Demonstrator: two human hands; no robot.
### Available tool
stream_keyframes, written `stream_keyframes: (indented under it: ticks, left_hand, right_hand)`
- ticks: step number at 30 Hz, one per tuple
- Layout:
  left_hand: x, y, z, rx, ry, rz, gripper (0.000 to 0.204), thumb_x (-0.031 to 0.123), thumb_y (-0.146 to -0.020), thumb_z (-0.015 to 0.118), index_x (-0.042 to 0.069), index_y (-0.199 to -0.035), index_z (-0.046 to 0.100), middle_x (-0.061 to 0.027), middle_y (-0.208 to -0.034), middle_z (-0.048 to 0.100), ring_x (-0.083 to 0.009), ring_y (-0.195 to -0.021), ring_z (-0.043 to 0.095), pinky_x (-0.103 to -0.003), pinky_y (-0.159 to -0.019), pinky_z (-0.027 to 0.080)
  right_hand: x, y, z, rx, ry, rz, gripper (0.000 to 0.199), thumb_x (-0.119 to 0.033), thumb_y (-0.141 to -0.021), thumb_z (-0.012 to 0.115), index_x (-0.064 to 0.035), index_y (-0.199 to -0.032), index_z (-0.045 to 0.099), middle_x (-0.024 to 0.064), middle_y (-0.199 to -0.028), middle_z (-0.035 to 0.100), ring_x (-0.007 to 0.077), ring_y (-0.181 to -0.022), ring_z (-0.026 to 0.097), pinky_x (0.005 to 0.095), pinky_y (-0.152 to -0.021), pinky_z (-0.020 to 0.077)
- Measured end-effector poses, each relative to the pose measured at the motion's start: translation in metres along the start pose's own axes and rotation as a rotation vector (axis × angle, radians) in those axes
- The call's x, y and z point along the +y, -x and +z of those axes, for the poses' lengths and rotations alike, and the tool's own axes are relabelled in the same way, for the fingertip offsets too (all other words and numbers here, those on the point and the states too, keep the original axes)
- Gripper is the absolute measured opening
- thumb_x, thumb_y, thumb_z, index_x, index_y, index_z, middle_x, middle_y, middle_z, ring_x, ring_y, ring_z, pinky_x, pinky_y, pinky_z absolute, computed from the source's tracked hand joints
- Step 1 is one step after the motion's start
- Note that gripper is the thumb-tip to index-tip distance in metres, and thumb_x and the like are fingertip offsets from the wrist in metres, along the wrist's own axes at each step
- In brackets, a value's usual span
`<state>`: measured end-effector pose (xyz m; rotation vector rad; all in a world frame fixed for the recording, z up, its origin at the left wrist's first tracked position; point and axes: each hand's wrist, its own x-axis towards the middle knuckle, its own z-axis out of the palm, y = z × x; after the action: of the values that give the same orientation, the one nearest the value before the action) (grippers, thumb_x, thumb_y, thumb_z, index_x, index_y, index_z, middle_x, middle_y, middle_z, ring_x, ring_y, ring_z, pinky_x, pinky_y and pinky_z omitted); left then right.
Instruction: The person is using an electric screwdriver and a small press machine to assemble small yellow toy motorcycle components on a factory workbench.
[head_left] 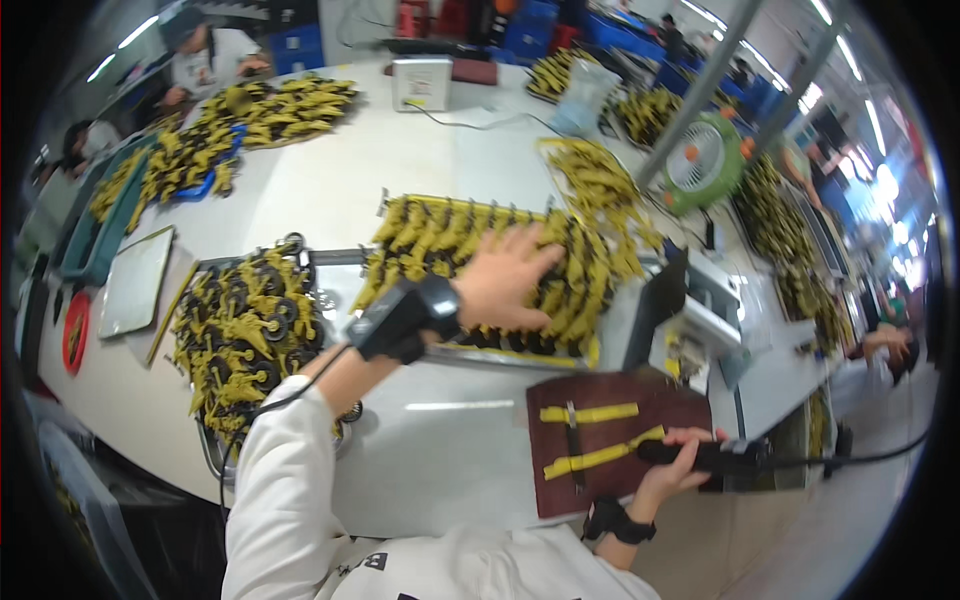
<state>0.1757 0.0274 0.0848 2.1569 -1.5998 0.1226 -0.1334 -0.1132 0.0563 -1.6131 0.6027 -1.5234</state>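
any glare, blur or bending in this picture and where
Head view: harsh glare from the lights at far right; head view: a pale streak shines on the table; head view: the left hand looks slightly soft; head view: fisheye bending, black corners.

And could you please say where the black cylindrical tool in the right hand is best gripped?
Probably around the middle of the black cylindrical tool, from the near side: it lies sideways, its thin black cable trailing from the right end.

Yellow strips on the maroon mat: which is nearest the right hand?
The lower, slanted strip: its right end lies beside the black handheld tool in the right hand. The upper strip lies farther off, nearly level.
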Motion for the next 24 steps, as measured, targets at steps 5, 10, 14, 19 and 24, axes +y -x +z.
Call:
stream_keyframes:
  ticks: [5,10,14,19,24]
  left_hand:
    - [0.056,-0.04,0.044,0.023,-0.095,0.238,0.1,0.045,-0.056,0.077,0.007,-0.139,0.034,-0.024,-0.145,0.026,-0.0418,-0.133,0.026,-0.061,-0.108,0.014]
    - [0.06,-0.056,0.091,-0.139,-0.243,0.226,0.091,0.047,-0.051,0.076,0.008,-0.128,0.048,-0.0203,-0.136,0.038,-0.0377,-0.13,0.029,-0.061,-0.104,0.016]
    - [0.06,-0.06,0.101,-0.083,-0.327,0.191,0.086,0.048,-0.045,0.078,0.009,-0.118,0.055,-0.0157,-0.12,0.047,-0.0328,-0.119,0.036,-0.051,-0.1,0.022]
    - [0.068,-0.073,0.1,-0.131,-0.244,0.233,0.072,0.041,-0.043,0.078,0.008,-0.104,0.057,-0.0164,-0.106,0.051,-0.0331,-0.108,0.044,-0.047,-0.093,0.03]
    - [0.076,-0.046,0.048,0.186,-0.03,0.163,0.071,0.03,-0.053,0.077,0.005,-0.116,0.053,-0.0202,-0.113,0.049,-0.0385,-0.108,0.046,-0.047,-0.091,0.035]
  right_hand:
    - [-0.009,0.005,0.0,0.032,0.022,0.044,0.058,-0.021,-0.084,0.051,0.0091,-0.128,0.028,0.0078,-0.069,0.05,0.0146,-0.061,0.049,0.0323,-0.069,0.0453]
    - [0.01,0.006,-0.016,0.06,-0.162,-0.017,0.052,-0.016,-0.086,0.049,0.0066,-0.13,0.03,0.0093,-0.074,0.048,0.0152,-0.059,0.048,0.0296,-0.06,0.0428]
    - [0.005,0.005,-0.012,0.051,-0.127,-0.03,0.054,-0.016,-0.086,0.049,0.0068,-0.13,0.027,0.0089,-0.073,0.047,0.0147,-0.06,0.047,0.0292,-0.06,0.0415]
    - [0.009,0.004,-0.013,0.055,-0.065,-0.003,0.059,-0.023,-0.082,0.05,0.0105,-0.126,0.028,0.0084,-0.068,0.051,0.0145,-0.058,0.048,0.0303,-0.07,0.0435]
    - [0.013,-0.012,-0.013,0.051,-0.218,-0.013,0.062,-0.034,-0.082,0.056,0.0056,-0.123,0.031,0.0064,-0.067,0.053,0.0167,-0.05,0.05,0.0335,-0.057,0.047]
